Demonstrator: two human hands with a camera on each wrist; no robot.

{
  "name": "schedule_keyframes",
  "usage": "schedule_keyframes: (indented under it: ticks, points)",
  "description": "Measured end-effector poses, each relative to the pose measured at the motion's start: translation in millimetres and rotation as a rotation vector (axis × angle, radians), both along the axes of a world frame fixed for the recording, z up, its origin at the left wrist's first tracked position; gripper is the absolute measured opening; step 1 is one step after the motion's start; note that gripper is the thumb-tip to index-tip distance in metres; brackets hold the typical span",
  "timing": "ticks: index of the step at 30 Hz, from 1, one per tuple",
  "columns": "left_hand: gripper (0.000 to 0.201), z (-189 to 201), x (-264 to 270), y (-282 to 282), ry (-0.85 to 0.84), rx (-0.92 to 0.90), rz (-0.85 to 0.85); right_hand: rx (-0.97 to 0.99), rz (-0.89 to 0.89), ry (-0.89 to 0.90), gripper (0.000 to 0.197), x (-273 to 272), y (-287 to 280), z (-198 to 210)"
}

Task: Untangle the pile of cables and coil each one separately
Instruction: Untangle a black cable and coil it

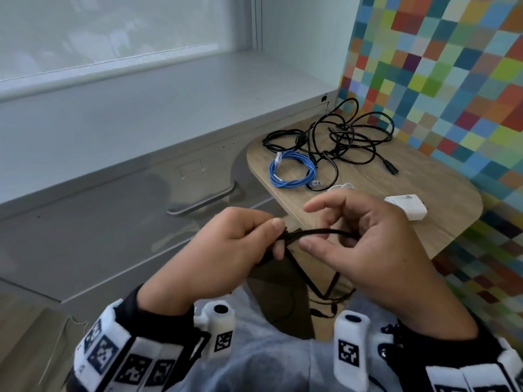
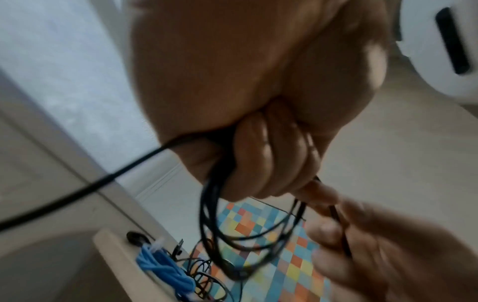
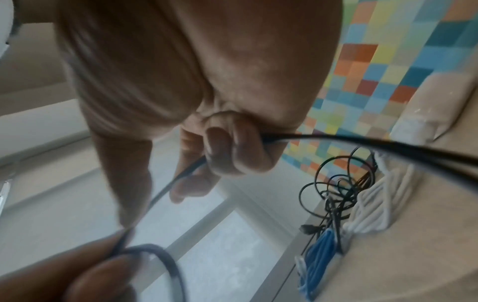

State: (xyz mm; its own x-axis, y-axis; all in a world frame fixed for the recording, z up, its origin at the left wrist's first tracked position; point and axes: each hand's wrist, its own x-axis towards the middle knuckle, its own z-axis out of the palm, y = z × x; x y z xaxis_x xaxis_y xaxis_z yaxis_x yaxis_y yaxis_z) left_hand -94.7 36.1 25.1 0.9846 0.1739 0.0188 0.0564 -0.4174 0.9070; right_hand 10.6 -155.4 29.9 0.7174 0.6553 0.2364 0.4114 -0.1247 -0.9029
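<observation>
Black cable (image 1: 317, 232) stretches between both hands in front of the table's (image 1: 441, 176) near edge: left hand (image 1: 226, 250) clenches its coiled loops, right hand (image 1: 368, 244) curls fingers around the strand. Tangled black cables (image 1: 348, 134) lie at the table's far edge, a coiled blue cable (image 1: 291, 171) beside them.

Soft daylight from the window (image 1: 113, 32); both wrist views blurred, edges warped.

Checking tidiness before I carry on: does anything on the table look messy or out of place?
Yes. The black cables at the far end of the rounded wooden table remain a tangled heap of crossing loops, while the blue network cable beside them lies neatly coiled. Nothing looks damaged.
</observation>
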Motion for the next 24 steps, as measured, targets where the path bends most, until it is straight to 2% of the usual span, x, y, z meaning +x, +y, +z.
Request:
schedule_keyframes:
  ticks: [2,3,4,7,8,10,12,15,20,24]
  points:
    - [0.048,0,-4,5,0.034,-0.344,-0.095,-0.070,0.069,-0.030,0.055,3,-4,-2]
    - [0.046,-1,-5,6,0.030,-0.454,-0.139,-0.085,0.120,-0.003,0.058,2,-2,-4]
    - [0.043,-1,-6,7,0.022,-0.540,-0.186,-0.069,0.182,0.052,0.053,0,1,-8]
    - [0.042,1,-7,8,0.010,-0.724,-0.259,0.041,0.290,0.168,0.015,-5,12,-15]
    - [0.042,3,-6,7,0.019,-0.757,-0.233,0.057,0.307,0.205,0.010,-5,13,-15]
    - [0.043,3,-3,4,0.035,-0.778,-0.118,0.078,0.367,0.315,0.021,-5,12,-12]
    - [0.040,2,-1,0,-0.014,-0.780,-0.034,0.154,0.401,0.472,0.023,-6,10,-8]
    - [0.037,2,0,-8,-0.080,-0.830,-0.076,0.258,0.303,0.635,0.023,-3,10,-8]
    - [0.032,3,0,-14,-0.087,-1.031,-0.117,0.274,0.187,0.619,0.021,-6,16,-7]
    - [0.033,4,0,-14,-0.077,-1.009,-0.055,0.182,0.207,0.478,0.028,-5,16,-10]
